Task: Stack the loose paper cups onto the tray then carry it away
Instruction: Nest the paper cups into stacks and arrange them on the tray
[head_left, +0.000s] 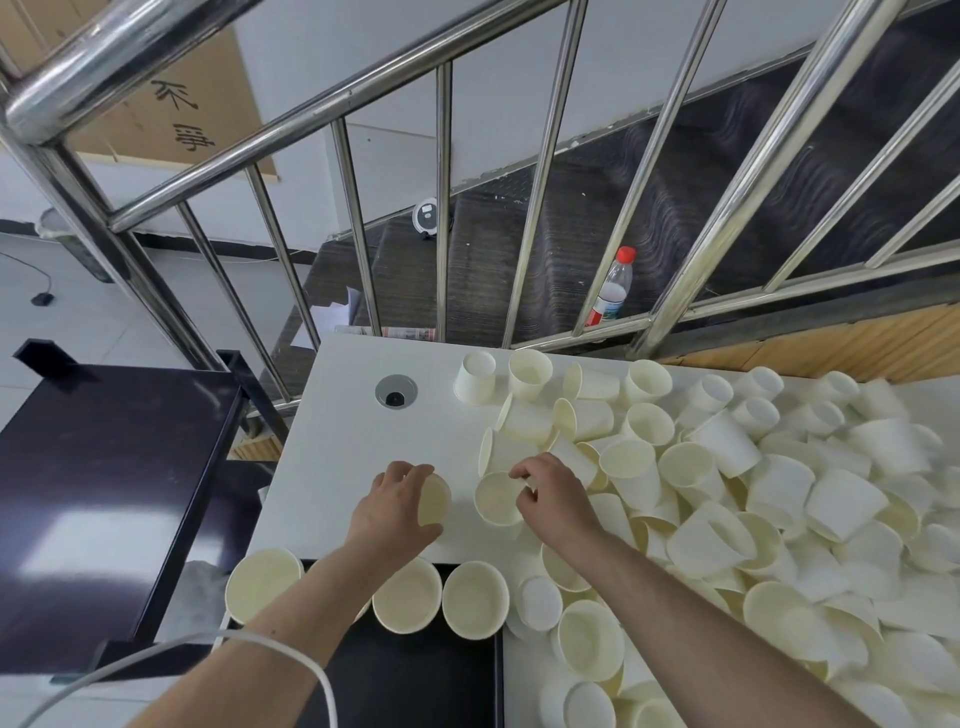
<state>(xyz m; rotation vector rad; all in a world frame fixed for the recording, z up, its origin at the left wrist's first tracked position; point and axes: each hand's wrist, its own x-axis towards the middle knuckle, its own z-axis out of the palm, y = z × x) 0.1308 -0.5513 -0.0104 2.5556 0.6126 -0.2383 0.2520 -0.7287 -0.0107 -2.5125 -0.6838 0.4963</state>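
A big heap of loose white paper cups (727, 467) covers the right half of the white table (353, 441). My left hand (395, 506) is shut on one cup (435, 500) lying on its side, mouth to the right. Just to its right, my right hand (550, 493) pinches the rim of an upright cup (496, 501). The black tray (405, 675) lies at the near table edge under my forearms. Three upright cup stacks (262, 584) (408, 595) (475, 597) stand along its far side.
A steel stair railing (441, 208) runs right behind the table, with dark stairs and a red-capped plastic bottle (613, 286) beyond it. A round cable grommet (396, 393) sits in the tabletop. A dark low table (104, 493) stands to the left. A white cable (291, 654) crosses my left arm.
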